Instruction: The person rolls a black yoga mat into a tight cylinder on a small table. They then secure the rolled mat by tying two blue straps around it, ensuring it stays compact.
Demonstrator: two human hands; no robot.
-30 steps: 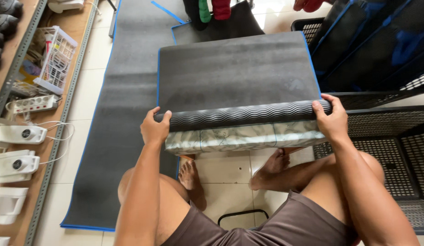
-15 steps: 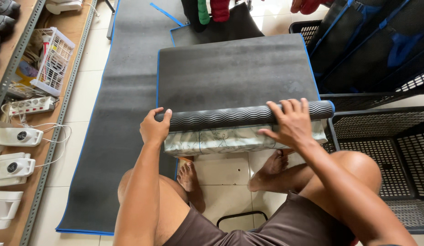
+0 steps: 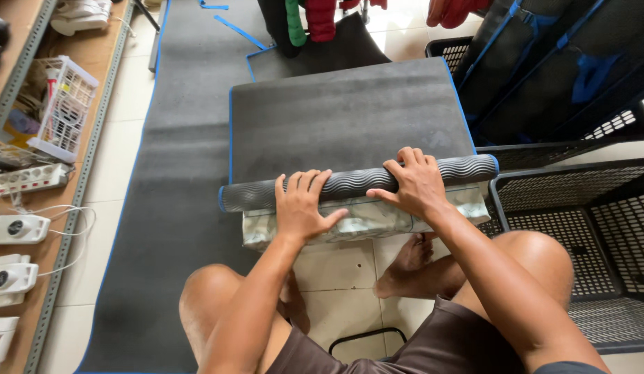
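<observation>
**Head view: both hands pressed on a half-rolled mat**

I have my left hand (image 3: 302, 206) and right hand (image 3: 413, 183) spread palm-down, fingers open, on the rolled part of the grey foam mat (image 3: 349, 183); neither is clenched around it. The roll lies across a pale wrapped block (image 3: 367, 218) just below it, and the unrolled sheet stretches away to the far side over a larger floor mat (image 3: 176, 173). I judge the mat light, soft and springy, with a ribbed underside that grips. The roll would likely loosen if let go. Best hold: flat pressure near both ends. Black crates (image 3: 578, 228) stand at right.
</observation>
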